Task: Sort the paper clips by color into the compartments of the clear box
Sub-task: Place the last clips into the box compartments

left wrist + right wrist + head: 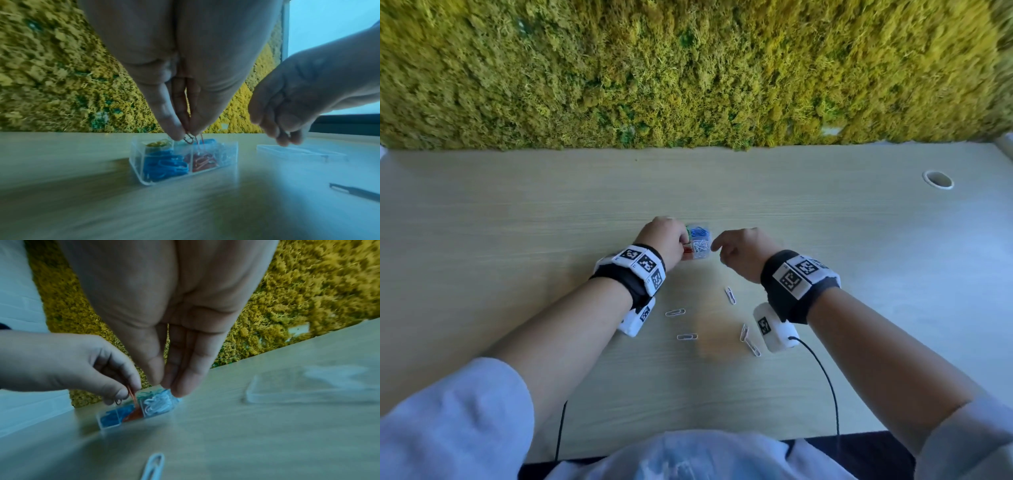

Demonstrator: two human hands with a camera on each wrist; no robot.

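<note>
On the table (517,212), at its centre, sat the clear box (697,245), mostly sorted. The left hand (662,236), at the box's nine o'clock, pinched a red clip (131,393) over the red compartment (203,161); releasing it there looked like the next move. The right hand (746,250), at three o'clock, hung with fingers loosely curled and nothing visible in them. White clips (675,312) waited at six o'clock. No legible writing, only coded wristband markers (796,274).
</note>
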